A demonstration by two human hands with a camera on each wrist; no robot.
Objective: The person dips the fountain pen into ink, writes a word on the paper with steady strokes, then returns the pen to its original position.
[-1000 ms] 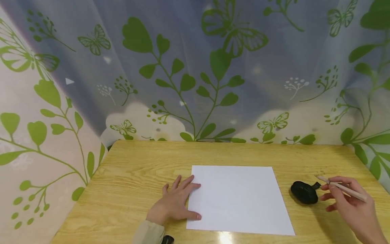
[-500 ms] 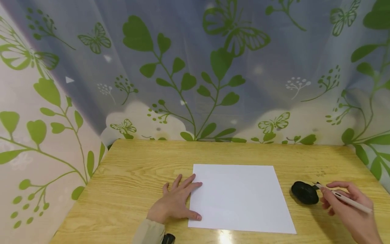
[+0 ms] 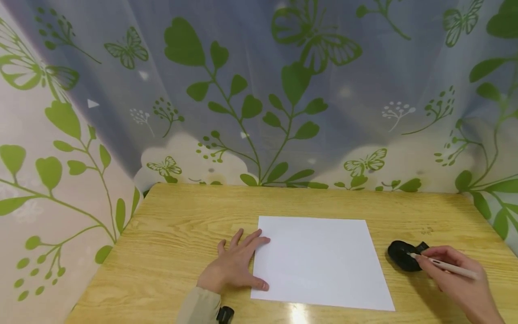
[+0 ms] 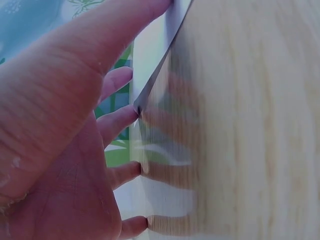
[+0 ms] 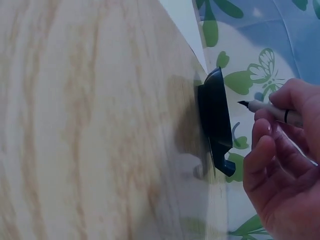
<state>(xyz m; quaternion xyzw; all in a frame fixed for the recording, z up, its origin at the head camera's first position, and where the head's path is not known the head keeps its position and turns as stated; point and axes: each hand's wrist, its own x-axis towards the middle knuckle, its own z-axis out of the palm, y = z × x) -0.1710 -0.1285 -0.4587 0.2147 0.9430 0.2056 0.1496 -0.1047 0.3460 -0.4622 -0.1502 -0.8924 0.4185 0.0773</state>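
A white sheet of paper [image 3: 323, 263] lies on the wooden table. Across its left edge, my left hand [image 3: 232, 267] rests with fingers spread, thumb and index fingertip on the sheet. In the left wrist view, the paper's edge [image 4: 157, 60] lifts slightly near the thumb. My right hand [image 3: 459, 279] pinches a light-barrelled brush pen [image 3: 455, 268] between thumb and fingers. To the right of the paper sits a small black dish [image 3: 398, 254] with a short handle. The right wrist view shows the pen's dark pointed tip [image 5: 243, 104] above the dish, apart from it.
Behind the wooden table [image 3: 194, 202] hangs a curtain [image 3: 243, 90] patterned with green leaves and butterflies, which also runs down the left side. A black strap piece [image 3: 225, 314] shows by the left sleeve. Small dark marks [image 3: 426, 231] are on the table behind the dish.
My right hand has brought the brush pen's tip left and down, from behind the dish's handle to over the dish. The left hand stays on the paper.
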